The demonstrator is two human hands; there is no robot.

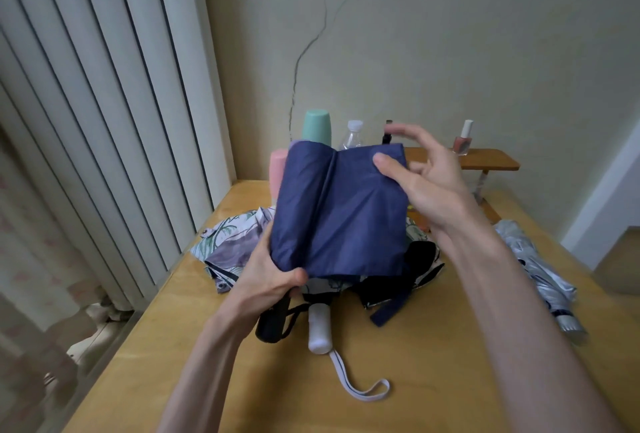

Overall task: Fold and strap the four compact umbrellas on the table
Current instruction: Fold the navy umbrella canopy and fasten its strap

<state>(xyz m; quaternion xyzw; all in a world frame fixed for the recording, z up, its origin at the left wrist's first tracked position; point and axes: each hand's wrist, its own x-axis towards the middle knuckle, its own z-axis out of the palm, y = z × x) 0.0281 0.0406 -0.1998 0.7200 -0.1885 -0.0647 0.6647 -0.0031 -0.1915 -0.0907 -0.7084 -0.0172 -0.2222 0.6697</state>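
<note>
Your left hand (273,280) grasps the navy umbrella (339,211) at its base. Its canopy stands upright in smooth pleats. Your right hand (426,176) is loose-fingered, thumb pressing the top corner.

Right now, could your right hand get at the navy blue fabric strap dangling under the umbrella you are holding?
Probably yes. The right hand only rests its thumb on the navy blue compact umbrella, and the navy blue fabric strap hangs uncovered below it; the left hand grips the umbrella's base.
</note>
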